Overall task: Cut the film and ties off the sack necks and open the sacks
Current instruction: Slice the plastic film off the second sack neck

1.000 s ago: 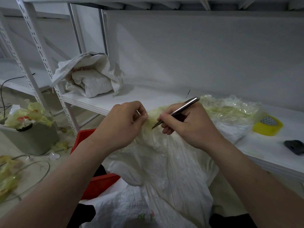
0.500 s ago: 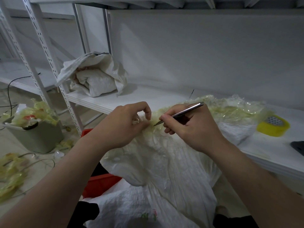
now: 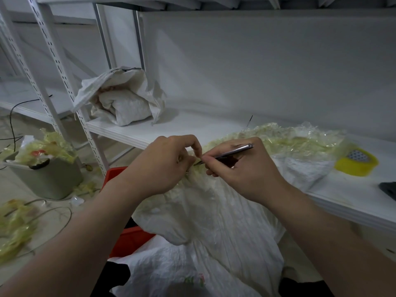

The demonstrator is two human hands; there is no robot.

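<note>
A white steel shelving unit (image 3: 192,127) stands against the wall, carried by perforated uprights (image 3: 64,82). On its board at the right lies a yellow tape roll (image 3: 355,162); a dark object (image 3: 389,189), cut off by the picture edge, lies near it. A red crate (image 3: 128,239) sits on the floor below the shelf. To the left stands a grey-green bin (image 3: 49,181), heaped above its rim. A black cable (image 3: 12,116) hangs off the far shelf, and a wire loop (image 3: 64,213) lies on the floor near the bin.

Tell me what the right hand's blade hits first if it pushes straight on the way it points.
The blade in the right hand would likely meet the film-wrapped sack neck at its tip, then the left hand pinching it just beyond; depth is unclear.
</note>
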